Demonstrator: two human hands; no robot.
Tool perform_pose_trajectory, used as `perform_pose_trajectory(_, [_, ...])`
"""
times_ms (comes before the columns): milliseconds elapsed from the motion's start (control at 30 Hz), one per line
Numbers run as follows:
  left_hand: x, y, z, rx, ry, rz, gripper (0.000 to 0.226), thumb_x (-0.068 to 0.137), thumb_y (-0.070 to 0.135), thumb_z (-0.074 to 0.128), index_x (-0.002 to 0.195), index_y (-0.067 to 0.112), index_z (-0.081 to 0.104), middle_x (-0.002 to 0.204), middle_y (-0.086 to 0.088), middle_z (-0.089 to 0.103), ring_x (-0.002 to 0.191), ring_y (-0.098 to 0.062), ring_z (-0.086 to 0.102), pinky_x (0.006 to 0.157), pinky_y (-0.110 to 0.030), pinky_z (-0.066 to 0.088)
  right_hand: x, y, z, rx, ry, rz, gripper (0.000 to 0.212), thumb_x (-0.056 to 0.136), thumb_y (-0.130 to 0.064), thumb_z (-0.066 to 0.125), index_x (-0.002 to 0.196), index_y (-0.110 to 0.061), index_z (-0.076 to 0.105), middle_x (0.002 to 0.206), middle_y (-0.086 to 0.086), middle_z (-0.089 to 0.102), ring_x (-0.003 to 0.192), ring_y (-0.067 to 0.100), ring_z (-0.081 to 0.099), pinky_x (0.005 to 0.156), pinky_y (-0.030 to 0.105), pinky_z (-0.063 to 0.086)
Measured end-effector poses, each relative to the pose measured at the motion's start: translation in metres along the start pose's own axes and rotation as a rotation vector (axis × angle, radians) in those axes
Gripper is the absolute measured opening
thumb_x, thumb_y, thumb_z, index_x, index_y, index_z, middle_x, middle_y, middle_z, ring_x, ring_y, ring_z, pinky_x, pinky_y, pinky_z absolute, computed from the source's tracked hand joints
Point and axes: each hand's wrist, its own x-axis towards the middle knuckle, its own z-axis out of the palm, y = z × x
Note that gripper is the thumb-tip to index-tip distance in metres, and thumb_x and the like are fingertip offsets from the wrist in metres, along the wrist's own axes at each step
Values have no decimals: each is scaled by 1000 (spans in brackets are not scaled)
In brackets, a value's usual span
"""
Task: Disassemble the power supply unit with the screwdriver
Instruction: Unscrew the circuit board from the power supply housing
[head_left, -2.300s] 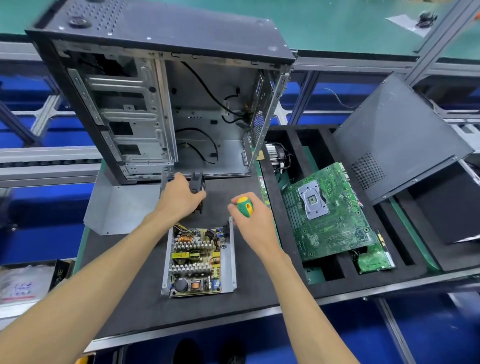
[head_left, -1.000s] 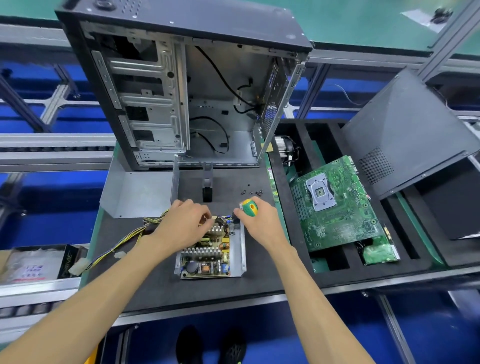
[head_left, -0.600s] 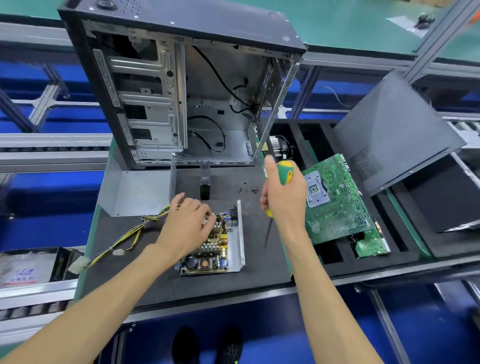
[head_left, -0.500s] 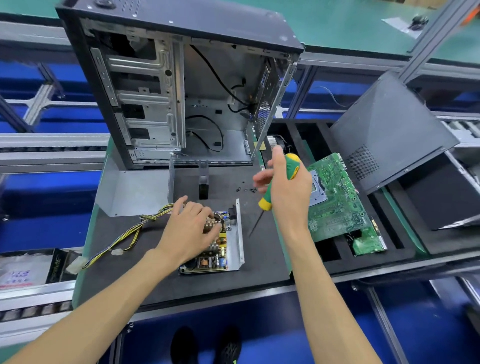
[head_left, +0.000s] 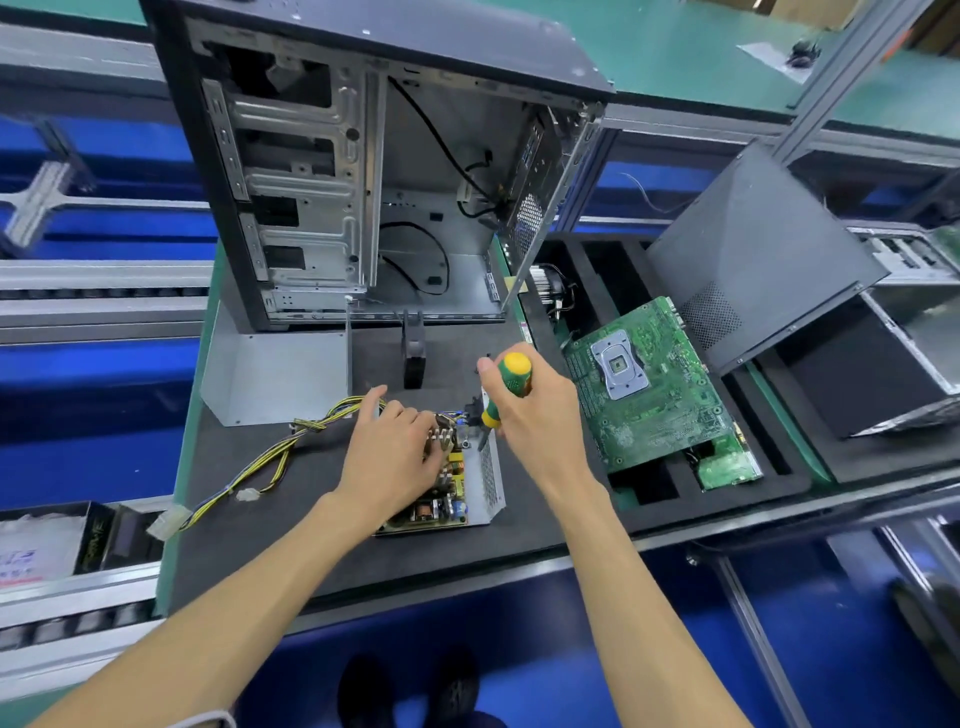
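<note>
The right hand (head_left: 540, 410) is wrapped round the green-and-yellow handle of the screwdriver (head_left: 506, 387), which slants down and to the left, its dark shaft reaching the far right corner of the power supply unit (head_left: 457, 483); whether the tip sits in a screw cannot be told. The left hand (head_left: 389, 457) lies palm down on the unit's exposed circuit board, fingers spread and lightly bent over the heat sinks and coils, pressing rather than gripping. The unit sits near the middle of the dark foam surface (head_left: 291, 525), its perforated metal side wall on the right, and its print is too small to read. A bundle of yellow and black cables (head_left: 270, 457) runs from its far left corner out to the left and ends in white connectors. Just beyond the hands, a small black part (head_left: 414, 353) stands upright, and a bent grey metal cover (head_left: 275, 371) rests to the left of it. Behind both stands the open computer case (head_left: 374, 171), with loose black wires inside. To the right, a green motherboard (head_left: 649, 384) leans in a slot of a black foam tray (head_left: 779, 467), with a dark side panel (head_left: 748, 249) propped farther right. At the near left edge, a black box (head_left: 98, 535) carries gold lettering that is blurred and cannot be read.
</note>
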Motion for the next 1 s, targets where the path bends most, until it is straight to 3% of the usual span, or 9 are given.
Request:
perform_pose_trajectory(133, [0, -1, 1, -8, 18, -4, 19, 88, 30, 56, 83, 15, 66, 75, 0, 70, 84, -24, 63, 118, -47, 25, -5, 8, 8, 19, -16, 36, 33, 97, -49, 61, 83, -21, 53, 66, 9, 57, 64, 33, 62, 59, 53, 55])
perform_pose_trajectory(767, [1, -1, 5, -7, 51, -14, 18, 86, 30, 58, 81, 16, 67, 75, 0, 70, 83, -24, 62, 117, -45, 25, -8, 25, 22, 39, 27, 40, 29, 101, -39, 63, 86, -15, 54, 70, 6, 54, 64, 31, 62, 63, 52, 55])
perform_pose_trajectory(900, [1, -1, 6, 0, 48, -16, 19, 87, 31, 56, 82, 16, 67, 77, 1, 71, 85, -23, 62, 118, -44, 23, -9, 25, 21, 50, 53, 48, 30, 100, -39, 63, 85, -15, 53, 69, 6, 55, 58, 24, 64, 59, 51, 55])
perform_pose_trajectory(1000, [2, 0, 6, 17, 38, -19, 21, 87, 33, 55, 83, 16, 67, 77, 0, 71, 85, -23, 62, 118, -44, 23, -9, 27, 21, 53, 46, 45, 31, 100, -40, 63, 85, -15, 52, 69, 8, 54, 62, 30, 63, 61, 53, 55])
